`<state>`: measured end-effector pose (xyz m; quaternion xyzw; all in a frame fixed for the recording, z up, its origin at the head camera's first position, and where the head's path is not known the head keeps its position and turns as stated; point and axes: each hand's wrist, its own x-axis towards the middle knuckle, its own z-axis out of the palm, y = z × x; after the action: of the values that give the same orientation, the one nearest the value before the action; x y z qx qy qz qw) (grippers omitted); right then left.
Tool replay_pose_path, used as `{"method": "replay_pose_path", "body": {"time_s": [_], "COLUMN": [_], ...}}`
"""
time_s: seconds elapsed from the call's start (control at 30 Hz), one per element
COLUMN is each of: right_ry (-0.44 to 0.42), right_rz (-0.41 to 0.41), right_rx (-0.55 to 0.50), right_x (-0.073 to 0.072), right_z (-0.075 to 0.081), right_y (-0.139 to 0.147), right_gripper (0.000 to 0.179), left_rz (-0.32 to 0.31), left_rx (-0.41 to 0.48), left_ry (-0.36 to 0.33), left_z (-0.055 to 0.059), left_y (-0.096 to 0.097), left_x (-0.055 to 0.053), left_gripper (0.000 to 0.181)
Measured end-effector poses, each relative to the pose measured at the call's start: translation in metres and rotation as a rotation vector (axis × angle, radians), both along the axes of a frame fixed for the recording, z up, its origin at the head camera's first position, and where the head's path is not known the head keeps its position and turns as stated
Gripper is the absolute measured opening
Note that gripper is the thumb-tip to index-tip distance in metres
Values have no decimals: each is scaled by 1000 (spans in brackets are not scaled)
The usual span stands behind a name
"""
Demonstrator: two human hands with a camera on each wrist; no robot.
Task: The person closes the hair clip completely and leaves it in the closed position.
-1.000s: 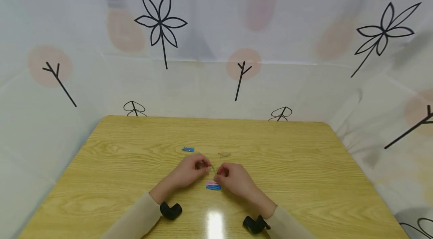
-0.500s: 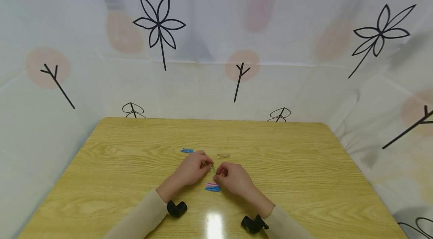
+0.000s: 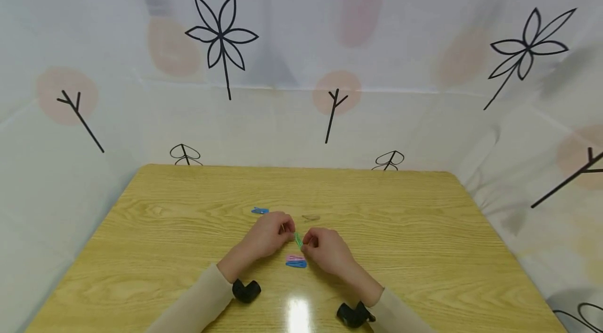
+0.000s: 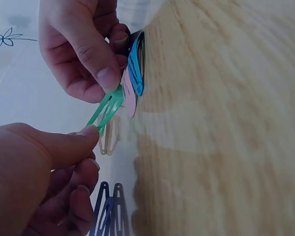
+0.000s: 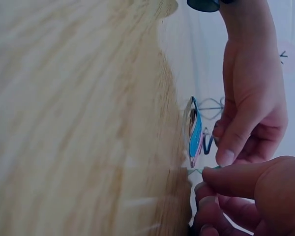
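A green snap hair clip (image 3: 298, 241) is stretched between my two hands, over the middle of the table. My left hand (image 3: 266, 236) pinches one end between thumb and fingers. At the other end, the thumb and fingers of my right hand (image 3: 330, 250) pinch it too. The left wrist view shows the slotted face of the clip, with both tips hidden under the fingers. Just nearer to me, a pink hair clip (image 3: 296, 258) and a blue hair clip (image 3: 296, 264) lie side by side on the table.
Farther back on the wooden table (image 3: 400, 207) lie another blue hair clip (image 3: 260, 210), left of centre, and a beige hair clip (image 3: 311, 217) beyond my hands. A white printed cloth (image 3: 282, 129) hangs behind the table and along its sides.
My left hand has shifted slightly right, closer to the right hand. The green hair clip has turned from edge-on to showing its flat face. The other clips stay in place.
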<state>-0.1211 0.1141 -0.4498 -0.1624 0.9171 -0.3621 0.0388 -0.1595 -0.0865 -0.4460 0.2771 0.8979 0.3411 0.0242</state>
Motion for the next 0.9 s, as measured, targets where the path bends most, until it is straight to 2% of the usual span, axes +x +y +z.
{"method": "replay_pose_path", "body": {"time_s": [0.17,0.4,0.67,0.9], "right_ry": [2,1,2,72], "right_rz": [1,1,5,-6], "right_rx": [-26,-74,-79,-77], "right_x": [1,3,3,6], "right_z": [1,5,7,14], "right_y": [-1,-2,-2,-1], "right_gripper": [8,5,3,3], "left_rz": [6,40,86,61], "left_rx": [16,99,184,260], "left_ry": [-35,-102,-104,-122], "left_z": [2,1,0,-1], "left_y": [-2,-6,-6,-7], "left_x": [3,6,12,16], "left_gripper": [13,9,6,7]}}
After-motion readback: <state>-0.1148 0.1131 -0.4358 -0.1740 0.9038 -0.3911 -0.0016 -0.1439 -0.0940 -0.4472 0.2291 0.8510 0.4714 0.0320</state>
